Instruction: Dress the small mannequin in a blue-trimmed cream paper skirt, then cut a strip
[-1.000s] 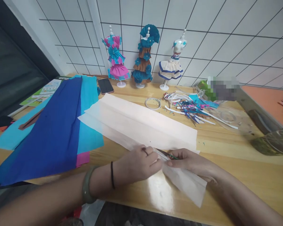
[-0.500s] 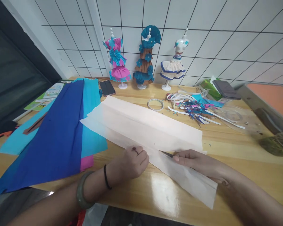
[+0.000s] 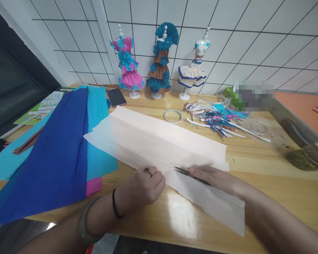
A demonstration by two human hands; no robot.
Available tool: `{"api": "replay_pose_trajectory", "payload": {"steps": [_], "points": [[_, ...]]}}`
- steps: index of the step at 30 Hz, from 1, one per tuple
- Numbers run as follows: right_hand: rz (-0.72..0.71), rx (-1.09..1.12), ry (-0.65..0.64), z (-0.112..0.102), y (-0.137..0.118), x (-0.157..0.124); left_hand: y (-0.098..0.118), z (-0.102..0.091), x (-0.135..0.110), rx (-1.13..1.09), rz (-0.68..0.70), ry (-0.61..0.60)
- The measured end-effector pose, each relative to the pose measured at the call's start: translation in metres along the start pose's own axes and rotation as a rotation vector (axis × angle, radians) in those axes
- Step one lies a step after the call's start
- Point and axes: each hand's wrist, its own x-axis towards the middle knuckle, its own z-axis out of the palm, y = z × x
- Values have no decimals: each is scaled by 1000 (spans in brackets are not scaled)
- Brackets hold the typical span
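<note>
A long folded sheet of pale cream crepe paper [image 3: 159, 139] lies across the wooden table [image 3: 267, 183]. My left hand [image 3: 143, 185] is curled in a fist on the paper's near edge, pinching it. My right hand [image 3: 214, 178] holds scissors [image 3: 187, 172] whose dark blades point left into the paper beside my left hand. A cut strip of the same paper [image 3: 214, 204] runs toward the near right under my right wrist.
Blue, turquoise and pink crepe sheets [image 3: 60, 151] cover the table's left part. Three small dressed mannequins [image 3: 159, 60] stand at the tiled wall, a phone [image 3: 116, 97] and a tape roll [image 3: 172, 115] before them. Paper scraps [image 3: 217, 118] and a clear plastic tray [image 3: 259, 128] lie at the right.
The two hands have drawn apart along the paper's near edge. The scissor blades now show on the paper, and the cut strip lies longer and flatter toward the right.
</note>
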Motion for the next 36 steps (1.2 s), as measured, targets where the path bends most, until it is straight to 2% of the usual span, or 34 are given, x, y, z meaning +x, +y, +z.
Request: {"api": "replay_pose_trajectory", "payload": {"steps": [4, 9, 15, 20, 30, 36], "points": [[62, -11, -50, -3, -2, -7, 0, 0, -1, 21, -10, 0], [1, 24, -152, -6, 4, -12, 0, -3, 0, 12, -29, -23], [20, 8, -89, 1, -3, -2, 0, -4, 1, -5, -26, -2], [4, -2, -112, 6, -14, 5, 0, -3, 0, -23, -24, 26], [-57, 18, -99, 10, -15, 15, -1, -5, 1, -45, -19, 70], [-21, -10, -89, 12, -15, 15, -1, -4, 0, -35, -29, 100]]}}
